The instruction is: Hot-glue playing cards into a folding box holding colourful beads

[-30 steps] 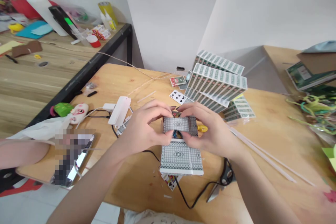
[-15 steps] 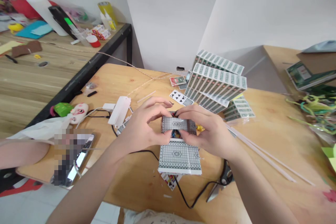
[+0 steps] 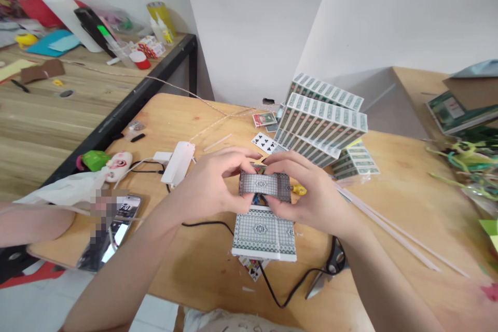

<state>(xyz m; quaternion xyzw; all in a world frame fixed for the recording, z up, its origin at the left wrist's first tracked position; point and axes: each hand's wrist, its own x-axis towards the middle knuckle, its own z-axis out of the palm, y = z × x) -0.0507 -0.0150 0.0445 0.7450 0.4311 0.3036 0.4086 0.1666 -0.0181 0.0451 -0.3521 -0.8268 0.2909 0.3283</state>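
Between the fingertips of both hands is a playing card (image 3: 261, 184) with a grey patterned back, bowed into an arch. My left hand (image 3: 210, 181) pinches its left side, thumb at the near edge and fingers at the far edge. In the same kind of pinch, my right hand (image 3: 311, 187) grips the right side. Colourful card faces show beneath the arch. Just nearer to me is a flat patterned card panel (image 3: 264, 233), joined to or touching the bent card; I cannot tell which. Another card (image 3: 252, 268) pokes out under it, face up.
Scissors (image 3: 331, 264) and a black cable lie near my right forearm. Behind my hands stand stacked card boxes (image 3: 322, 122) and loose cards (image 3: 264, 142). A white power strip (image 3: 178, 163) and phone (image 3: 126, 207) are to the left, beside another person's arm (image 3: 35, 223). White strips (image 3: 389, 223) lie right.
My hands keep their pinch on the bent card, which now shows a smoother arch. The phone's screen now shows a clock. The view has shifted slightly.
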